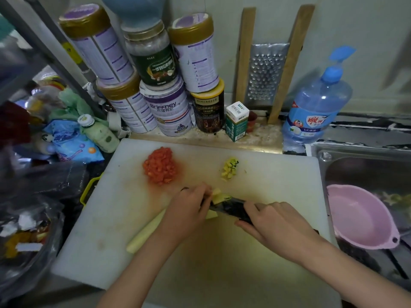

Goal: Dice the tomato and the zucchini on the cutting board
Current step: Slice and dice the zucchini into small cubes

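Pale zucchini strip (pixel 144 235) is lying diagonally, near-left to far-right, on the open near half of the cutting board (pixel 106 218). Left hand (pixel 189 210) is pinching its far end with curled fingers; right hand (pixel 275 225) is gripping the knife (pixel 233 210).

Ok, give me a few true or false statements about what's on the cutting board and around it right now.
1. On the cutting board, the diced tomato pile lies left of the diced zucchini pile. True.
2. The right hand grips the knife. True.
3. The pink basin sits on the cutting board. False: it is in the sink.
4. The left hand rests idle off the board. False: it holds the zucchini strip beside the knife.
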`<state>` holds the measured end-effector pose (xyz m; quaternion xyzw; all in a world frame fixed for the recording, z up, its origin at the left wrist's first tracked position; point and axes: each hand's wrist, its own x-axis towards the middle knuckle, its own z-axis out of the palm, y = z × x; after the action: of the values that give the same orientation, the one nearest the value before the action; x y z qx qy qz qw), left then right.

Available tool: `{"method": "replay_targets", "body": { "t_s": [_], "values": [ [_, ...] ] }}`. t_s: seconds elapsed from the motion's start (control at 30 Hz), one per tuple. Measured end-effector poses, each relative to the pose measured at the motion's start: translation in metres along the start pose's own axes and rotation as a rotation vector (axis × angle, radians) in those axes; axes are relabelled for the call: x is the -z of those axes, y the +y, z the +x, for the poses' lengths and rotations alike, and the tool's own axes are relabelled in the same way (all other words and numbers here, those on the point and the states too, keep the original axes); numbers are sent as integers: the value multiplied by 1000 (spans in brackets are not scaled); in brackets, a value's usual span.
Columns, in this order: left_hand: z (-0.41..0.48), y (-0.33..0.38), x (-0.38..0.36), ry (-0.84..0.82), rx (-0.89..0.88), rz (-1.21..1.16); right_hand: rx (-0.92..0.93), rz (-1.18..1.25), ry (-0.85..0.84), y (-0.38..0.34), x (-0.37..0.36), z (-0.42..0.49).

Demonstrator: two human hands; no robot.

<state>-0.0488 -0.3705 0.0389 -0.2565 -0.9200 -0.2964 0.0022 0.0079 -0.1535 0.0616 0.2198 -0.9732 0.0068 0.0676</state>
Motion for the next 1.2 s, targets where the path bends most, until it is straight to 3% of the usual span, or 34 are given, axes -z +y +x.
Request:
{"method": "replay_targets", "body": {
  "t_s": [0.23, 0.47, 0.73, 1.2],
  "values": [
    [21, 4, 12, -239, 189, -228, 119, 19, -46, 32, 1, 5],
    [45, 12, 25, -415, 266, -500, 220, 40, -36, 48, 13, 11],
    [48, 15, 33, -535, 272, -505, 275, 67, -11, 58, 16, 7],
    [52, 27, 42, -500, 194, -372, 259, 14, 25, 49, 32, 4]
  ]
}}
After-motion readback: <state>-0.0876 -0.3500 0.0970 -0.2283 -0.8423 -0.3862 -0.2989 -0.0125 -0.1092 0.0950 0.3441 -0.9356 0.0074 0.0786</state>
